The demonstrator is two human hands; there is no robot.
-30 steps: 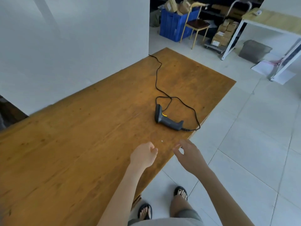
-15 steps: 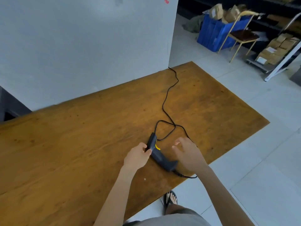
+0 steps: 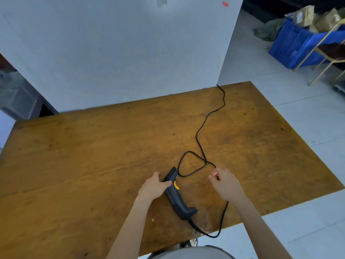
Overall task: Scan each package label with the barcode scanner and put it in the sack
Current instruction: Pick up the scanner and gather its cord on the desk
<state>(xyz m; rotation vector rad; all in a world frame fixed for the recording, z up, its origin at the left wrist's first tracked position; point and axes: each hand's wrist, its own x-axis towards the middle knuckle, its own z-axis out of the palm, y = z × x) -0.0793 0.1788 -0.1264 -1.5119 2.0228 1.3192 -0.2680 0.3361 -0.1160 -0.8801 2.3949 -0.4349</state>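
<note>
Barcode scanner (image 3: 176, 198): lay flat at six o'clock on the wooden table (image 3: 93, 165), gripped at its head by curled fingers of the left hand (image 3: 152, 187); likely needed a firmer handle hold, and the cable loop (image 3: 189, 151) at one o'clock cleared by the right hand (image 3: 225, 184), its grasp impossible to tell.

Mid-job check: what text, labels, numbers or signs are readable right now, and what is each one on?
No text is readable in this view.
Red sticker on the white wall: blurred, unreadable.
Labels on the brown packages in the blue crate: too small to read.
On the barcode scanner: no lettering visible, only a yellow trigger.
</note>
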